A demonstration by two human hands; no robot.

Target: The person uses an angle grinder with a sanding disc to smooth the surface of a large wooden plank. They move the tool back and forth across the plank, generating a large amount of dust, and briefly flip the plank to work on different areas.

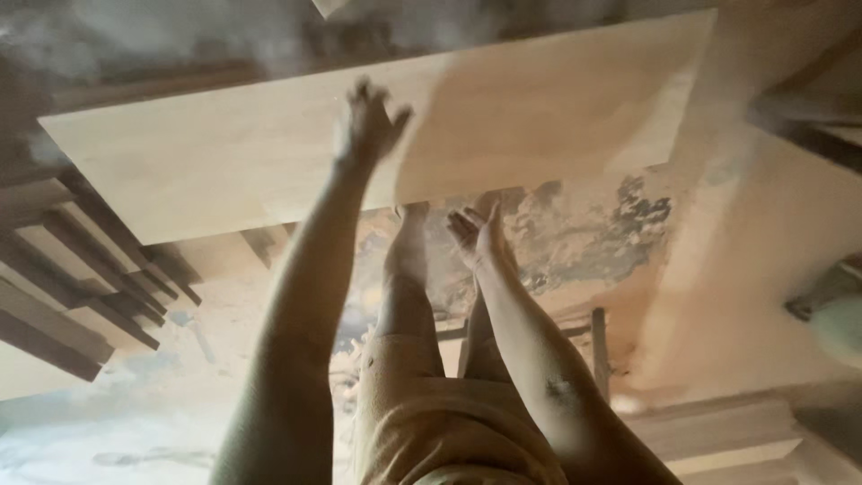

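1. head view, hands: left hand (pixel 370 121) is raised with fingers spread, against the near face of the board (pixel 269 153); whether it touches the wood or hangs just off it cannot be told, but it grips nothing. right hand (pixel 473 235) is open too, palm up and fingers loose, just below the board's lower edge and apart from it, grasping nothing.

2. head view, board: a large pale sheet of plywood, flat and tilted, fills the upper half of the frame. its right part is smeared by motion blur, so its exact pose there is unclear. neither hand closes on an edge.

3. head view, body: both forearms reach forward from the bottom of the frame. shorts (pixel 431 422) and bare legs (pixel 409 269) show between the arms, with feet on the floor (pixel 584 233), which is stained and dusty.

4. head view, surroundings: stacked timber (pixel 72 278) lies at the left, more boards (pixel 718 440) lie at the lower right, and haze of dust (pixel 135 36) hangs along the top.

5. head view, progress: judged from the open hands, the board is already let go or only being steadied; it does not appear to lie settled flat, so placing it seems unfinished.
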